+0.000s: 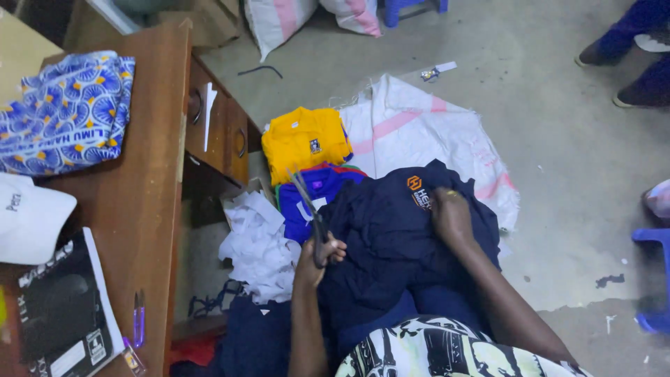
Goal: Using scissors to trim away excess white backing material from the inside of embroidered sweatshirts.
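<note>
Left hand (314, 262) grips steel scissors (310, 213); right hand (450, 213) presses soft navy garment (391, 244).

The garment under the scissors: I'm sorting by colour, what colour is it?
Dark navy garment, small orange-and-white chest logo; head view.

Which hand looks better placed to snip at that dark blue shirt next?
The left hand, most likely: it already grips the scissors, blades pointing away over the dark blue shirt. The right hand lies flat on the shirt near its orange emblem, holding the cloth down.
</note>
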